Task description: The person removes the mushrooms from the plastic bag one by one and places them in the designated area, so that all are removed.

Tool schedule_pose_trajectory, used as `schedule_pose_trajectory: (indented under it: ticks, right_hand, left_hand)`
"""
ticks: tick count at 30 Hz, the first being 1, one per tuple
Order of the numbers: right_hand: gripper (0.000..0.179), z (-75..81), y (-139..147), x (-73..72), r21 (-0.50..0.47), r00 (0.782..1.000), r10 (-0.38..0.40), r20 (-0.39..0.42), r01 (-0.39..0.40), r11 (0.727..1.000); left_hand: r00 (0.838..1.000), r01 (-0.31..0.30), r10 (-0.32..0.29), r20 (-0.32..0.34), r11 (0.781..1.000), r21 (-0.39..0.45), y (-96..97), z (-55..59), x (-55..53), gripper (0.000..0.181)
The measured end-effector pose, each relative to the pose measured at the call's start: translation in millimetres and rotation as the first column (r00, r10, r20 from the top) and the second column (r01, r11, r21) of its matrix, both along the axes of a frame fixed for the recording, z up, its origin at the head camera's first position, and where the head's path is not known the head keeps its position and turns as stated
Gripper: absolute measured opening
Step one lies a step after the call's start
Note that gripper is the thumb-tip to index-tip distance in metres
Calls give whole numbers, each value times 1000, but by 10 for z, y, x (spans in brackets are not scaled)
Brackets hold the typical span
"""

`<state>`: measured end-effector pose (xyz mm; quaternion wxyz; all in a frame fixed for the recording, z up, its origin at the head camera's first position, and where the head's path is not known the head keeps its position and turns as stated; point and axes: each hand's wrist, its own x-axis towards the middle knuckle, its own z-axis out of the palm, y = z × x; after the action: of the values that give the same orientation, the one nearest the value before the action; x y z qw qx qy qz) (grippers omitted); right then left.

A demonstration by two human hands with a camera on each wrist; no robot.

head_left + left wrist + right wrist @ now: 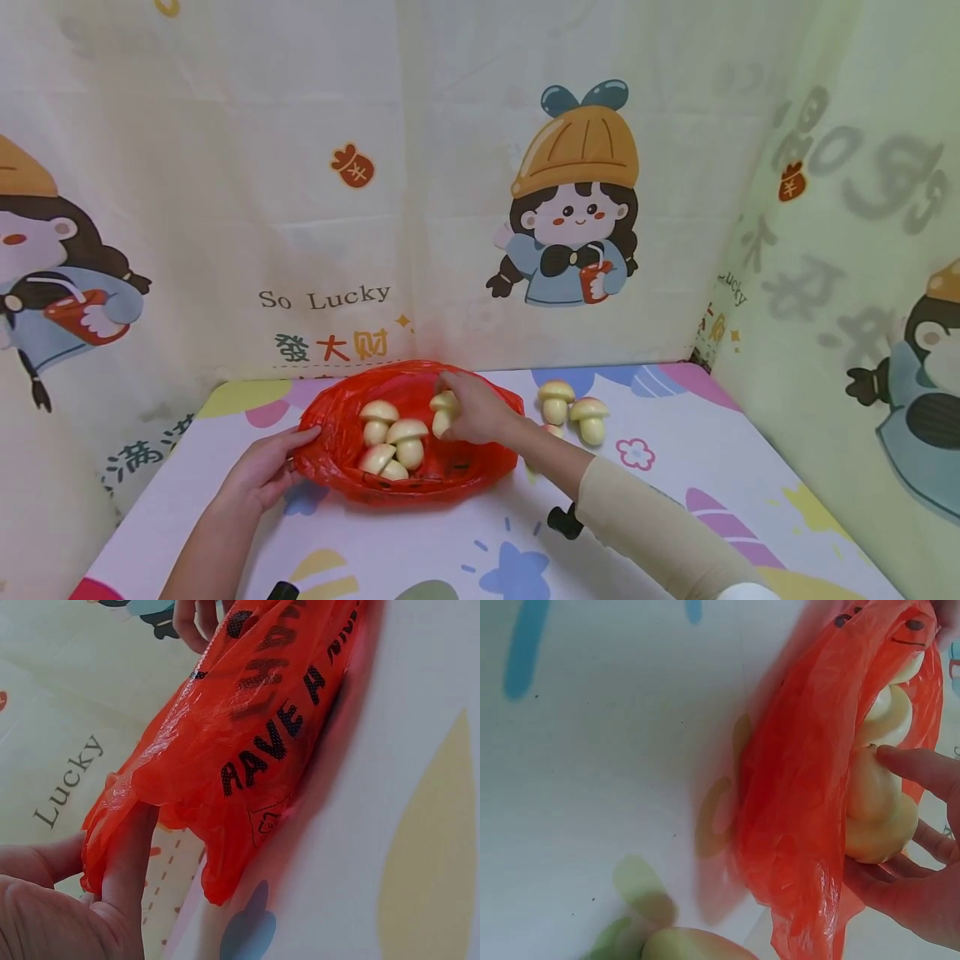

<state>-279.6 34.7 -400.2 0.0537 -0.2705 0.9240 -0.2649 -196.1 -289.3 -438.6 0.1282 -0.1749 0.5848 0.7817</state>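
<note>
A red plastic bag (480, 477) lies on the table with its mouth spread wide. Several cream toy mushrooms (408, 442) with pinkish caps sit inside it. My left hand (258, 471) pinches the bag's left rim between thumb and fingers; in the left wrist view black print shows on the bag's side. Over the right part of the opening, my right hand (474, 408) holds another toy mushroom (877, 814) between thumb and fingers. Outside the bag, to its right, stand more mushrooms (591, 419), one partly hidden behind the right forearm.
The table (420, 550) wears a pastel patterned cover. A printed cloth (450, 208) hangs behind it, and another stands at the right side. Black camera parts (564, 522) show below the right forearm.
</note>
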Motion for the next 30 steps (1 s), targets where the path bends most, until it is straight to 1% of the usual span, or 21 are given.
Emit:
schedule_pose_trajectory:
  ticks: [6,10,13,18,25,30]
  right_hand:
    - [60,32,50,37,-29,999,-16,38,17,999]
    - [60,67,100,86,-26,999,-21,46,22,999]
    - [58,84,150,119,-31,999,-18,43,19,999]
    - [58,114,247,167,-71,999,-1,34,3,997]
    - [66,156,379,237,-85,998,-54,42,58,995]
    - [63,210,494,308,-124,999,-51,17,53,991]
  left_hand:
    - [1000,5,-5,-6,1000,-13,4,12,6,83]
    - [1000,7,-7,4,1000,-25,7,25,12,82]
    - [1000,6,-6,3,1000,-21,5,28,8,83]
    - [1000,7,-7,-3,1000,-6,-3,13,-9,83]
    - [1000,6,-6,0,1000,0,-4,14,-9,83]
    - [1000,0,-1,9,1000,11,-1,25,-6,84]
